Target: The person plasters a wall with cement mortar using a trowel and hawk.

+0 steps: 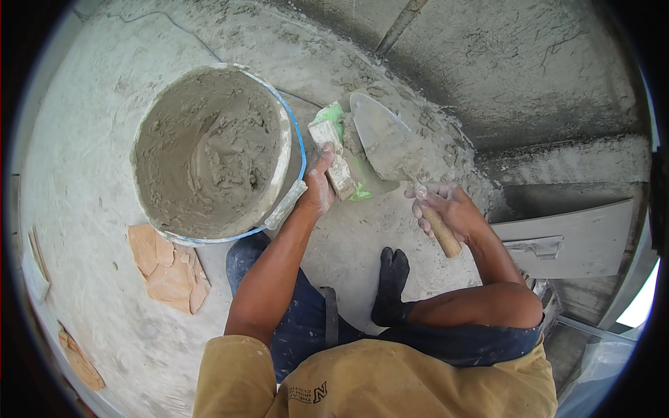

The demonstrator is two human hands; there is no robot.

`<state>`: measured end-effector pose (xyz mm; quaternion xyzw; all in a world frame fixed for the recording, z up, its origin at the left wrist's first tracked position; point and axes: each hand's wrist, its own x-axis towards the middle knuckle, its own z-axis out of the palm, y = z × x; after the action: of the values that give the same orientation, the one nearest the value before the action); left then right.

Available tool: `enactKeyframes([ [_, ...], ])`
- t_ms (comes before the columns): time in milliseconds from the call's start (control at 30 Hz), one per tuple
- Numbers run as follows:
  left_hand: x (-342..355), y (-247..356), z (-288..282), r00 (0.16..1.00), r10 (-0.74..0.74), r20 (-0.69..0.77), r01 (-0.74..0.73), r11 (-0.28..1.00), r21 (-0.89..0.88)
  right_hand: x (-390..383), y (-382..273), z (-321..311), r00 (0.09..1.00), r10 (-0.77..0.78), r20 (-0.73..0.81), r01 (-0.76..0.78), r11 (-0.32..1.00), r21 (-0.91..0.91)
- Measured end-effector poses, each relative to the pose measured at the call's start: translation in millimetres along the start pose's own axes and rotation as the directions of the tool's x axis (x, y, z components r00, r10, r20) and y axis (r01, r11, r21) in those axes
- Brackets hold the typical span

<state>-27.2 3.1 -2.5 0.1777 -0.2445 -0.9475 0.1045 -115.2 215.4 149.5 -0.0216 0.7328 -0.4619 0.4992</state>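
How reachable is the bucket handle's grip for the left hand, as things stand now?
Probably yes: the grip lies close beside the left hand with nothing visible between, though that hand holds a mortar-smeared tool and would likely need freeing first.

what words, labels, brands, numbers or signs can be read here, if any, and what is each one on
Tan shirt: dark print on the front, a large mark beside smaller lines; I won't copy its wording.
Bucket: no lettering that I can make out.
Trowel: none visible.
Green-patched tool: none that I can make out under the caked material.
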Motion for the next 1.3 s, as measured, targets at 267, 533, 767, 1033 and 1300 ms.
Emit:
enactKeyframes([
  [267,14,1,-28,0.993,-0.023,-0.114,0.018,0.999,-0.044,-18,-1,-24,0.973,-0.196,-0.12,0.182,0.976,-0.123],
  [533,3,12,0,0.995,-0.028,-0.098,0.04,0.991,0.126,-22,-3,-20,0.98,-0.076,-0.184,-0.022,0.879,-0.477],
  [767,-4,15,-4,0.997,-0.053,-0.053,0.064,0.972,0.228,-3,14,-19,0.821,-0.544,-0.175,0.118,0.461,-0.88],
  [1033,-2,15,-1,1.0,-0.029,-0.011,0.031,0.956,0.293,34,53,-60,0.43,-0.901,-0.06,0.049,0.09,-0.995],
  [1300,-11,1,-26,0.991,-0.105,-0.081,0.126,0.938,0.323,30,1,-83,0.304,-0.945,-0.121,0.121,0.164,-0.979],
])
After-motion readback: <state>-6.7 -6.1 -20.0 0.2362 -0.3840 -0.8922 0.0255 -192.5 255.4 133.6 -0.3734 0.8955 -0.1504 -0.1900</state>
